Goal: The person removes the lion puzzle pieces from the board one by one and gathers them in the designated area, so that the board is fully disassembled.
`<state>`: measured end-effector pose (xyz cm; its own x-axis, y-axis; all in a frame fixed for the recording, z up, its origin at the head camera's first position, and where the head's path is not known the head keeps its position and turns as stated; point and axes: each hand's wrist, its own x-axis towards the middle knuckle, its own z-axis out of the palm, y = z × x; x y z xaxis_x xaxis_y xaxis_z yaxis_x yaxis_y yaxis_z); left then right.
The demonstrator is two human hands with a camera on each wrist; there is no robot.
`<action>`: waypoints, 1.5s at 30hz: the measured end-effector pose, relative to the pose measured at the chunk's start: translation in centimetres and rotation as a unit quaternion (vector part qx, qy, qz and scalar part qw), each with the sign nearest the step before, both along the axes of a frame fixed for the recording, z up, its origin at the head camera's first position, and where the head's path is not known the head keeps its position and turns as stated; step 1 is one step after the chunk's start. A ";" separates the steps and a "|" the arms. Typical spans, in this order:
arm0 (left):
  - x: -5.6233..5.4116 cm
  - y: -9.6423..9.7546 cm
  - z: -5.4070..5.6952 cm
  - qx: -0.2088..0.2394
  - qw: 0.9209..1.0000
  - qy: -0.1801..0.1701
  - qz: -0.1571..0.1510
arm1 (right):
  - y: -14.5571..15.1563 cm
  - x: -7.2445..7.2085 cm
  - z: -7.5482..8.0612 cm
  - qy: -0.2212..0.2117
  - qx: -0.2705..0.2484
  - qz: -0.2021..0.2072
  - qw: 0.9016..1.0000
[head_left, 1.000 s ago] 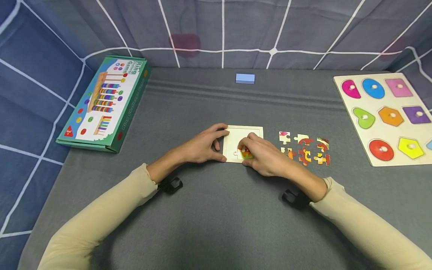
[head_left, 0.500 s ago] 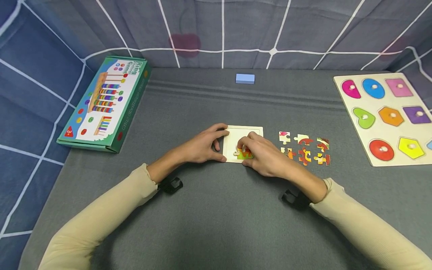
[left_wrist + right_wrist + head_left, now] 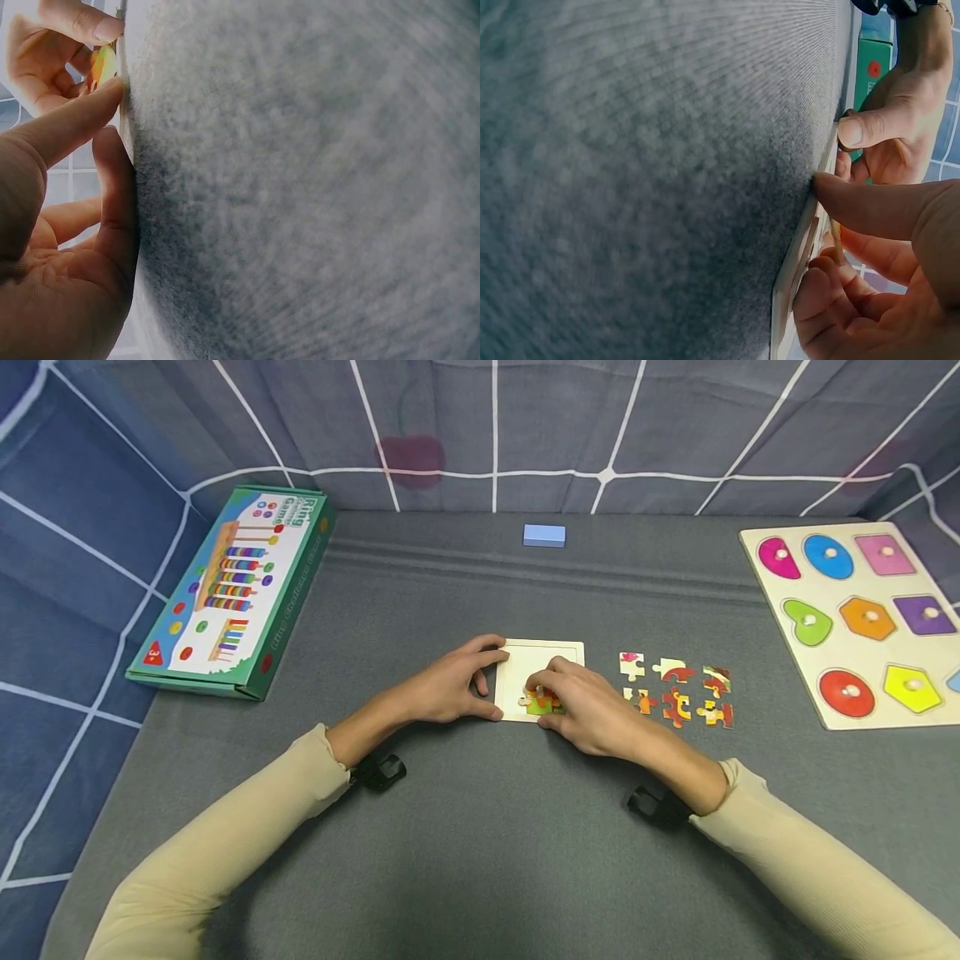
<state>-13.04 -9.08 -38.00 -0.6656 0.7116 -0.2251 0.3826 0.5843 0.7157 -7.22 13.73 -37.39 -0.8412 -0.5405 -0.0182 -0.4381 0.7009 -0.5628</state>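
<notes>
A small square wooden puzzle tray [image 3: 525, 658] lies on the grey cloth. My left hand [image 3: 450, 687] rests along its left side, with thumb and fingers spread and touching the edge. Over the lower part of the tray, my right hand [image 3: 588, 710] pinches a colourful jigsaw piece [image 3: 540, 703] between thumb and fingers. In the right wrist view the piece [image 3: 835, 238] appears edge-on, while the left wrist view catches its yellow and orange face [image 3: 105, 67]. The right fingers hide part of the piece and tray. Several loose jigsaw pieces [image 3: 677, 673] lie in two rows right of the tray.
A green boxed ring game [image 3: 232, 589] lies at the back left. Near the back wall sits a small blue block [image 3: 544, 535]. A shape-peg board [image 3: 821, 681] with coloured knobbed shapes lies at the right. Gridded cloth walls [image 3: 555, 427] enclose the back and left.
The piece in my right fingers has shifted slightly, and more of its coloured face shows on the left than one second ago. My left hand and the tray stay in place.
</notes>
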 end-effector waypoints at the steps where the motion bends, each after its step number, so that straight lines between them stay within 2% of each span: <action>1: 0.0 0.0 0.0 0.000 1.000 0.001 -0.001 | 0.0 0.0 0.0 -0.001 -0.002 0.000 1.000; 13: 0.1 0.1 0.1 -0.001 1.000 0.000 -0.001 | 0.2 0.0 -0.1 0.001 -0.003 0.000 1.000; 27: 0.2 0.1 0.1 0.001 1.000 0.004 -0.002 | 1.2 0.6 0.8 0.016 -0.042 -0.017 0.999; 36: 0.0 0.1 0.0 -0.003 1.000 0.013 -0.002 | 2.9 1.8 1.3 0.009 -0.050 -0.017 0.999; 45: 0.1 0.1 0.0 -0.005 1.000 0.016 -0.001 | 5.8 3.5 1.7 0.022 -0.058 -0.025 0.998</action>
<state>-12.93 -8.95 -38.01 -0.6716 0.7104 -0.2102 0.4062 0.5904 0.6974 -3.73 19.55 -35.70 -0.8657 -0.4941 0.0798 -0.4302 0.6531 -0.6232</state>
